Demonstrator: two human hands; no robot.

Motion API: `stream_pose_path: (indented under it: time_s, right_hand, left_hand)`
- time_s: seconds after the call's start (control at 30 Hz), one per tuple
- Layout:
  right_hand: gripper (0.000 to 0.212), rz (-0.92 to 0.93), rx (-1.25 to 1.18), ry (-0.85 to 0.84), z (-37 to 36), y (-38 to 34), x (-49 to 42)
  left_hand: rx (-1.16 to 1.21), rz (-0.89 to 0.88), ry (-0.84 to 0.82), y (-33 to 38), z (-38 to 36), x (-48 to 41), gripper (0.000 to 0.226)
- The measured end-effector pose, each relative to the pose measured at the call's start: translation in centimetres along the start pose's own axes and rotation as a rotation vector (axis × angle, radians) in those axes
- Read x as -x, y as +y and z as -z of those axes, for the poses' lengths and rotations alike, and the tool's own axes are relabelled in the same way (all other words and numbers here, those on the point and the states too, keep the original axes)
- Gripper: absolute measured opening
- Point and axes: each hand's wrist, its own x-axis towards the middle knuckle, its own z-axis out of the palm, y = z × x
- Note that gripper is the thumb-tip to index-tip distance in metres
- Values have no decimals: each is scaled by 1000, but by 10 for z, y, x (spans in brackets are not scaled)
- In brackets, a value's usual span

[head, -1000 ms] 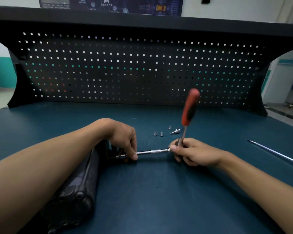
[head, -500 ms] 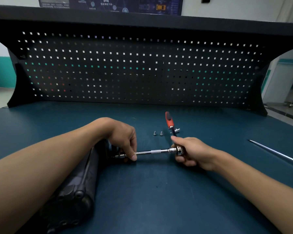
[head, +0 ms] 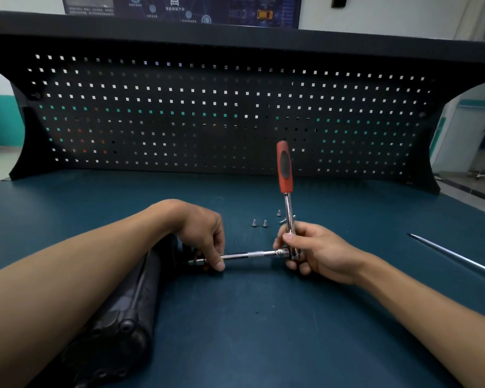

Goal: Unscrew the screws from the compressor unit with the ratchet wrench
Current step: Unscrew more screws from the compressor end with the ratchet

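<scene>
At the head of the wrench (head: 285,169), my right hand (head: 314,250) is clenched round the chrome shank, red handle standing upright above the fist. Left of that grip the bar (head: 254,254) runs level to the compressor (head: 118,317), where my left hand (head: 205,236) pinches its far end. Just behind the right hand, loose screws (head: 259,223) lie on the table (head: 263,317)
</scene>
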Motion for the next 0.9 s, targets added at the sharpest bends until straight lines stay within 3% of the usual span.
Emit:
stream_pose_path:
  time_s: [0.27, 0.37, 0.5, 0.83, 0.9]
  right_hand:
    - [36, 125, 97, -92, 0, 2, 4]
    - [27, 251, 266, -191, 0, 1, 7]
    - [42, 351, 438, -227, 4, 3, 2]
    - [43, 394, 455, -182, 6, 8, 0]
    - [34, 412, 426, -177, 2, 4, 5]
  left_hand:
    - [1, 8, 12, 0, -1, -1, 19]
    - [-5, 21, 17, 0, 0, 0, 20]
    - [-19, 31, 24, 0, 1, 1, 21]
    - [-10, -22, -43, 5, -1, 1, 11]
    - [2, -42, -72, 6, -2, 0, 9]
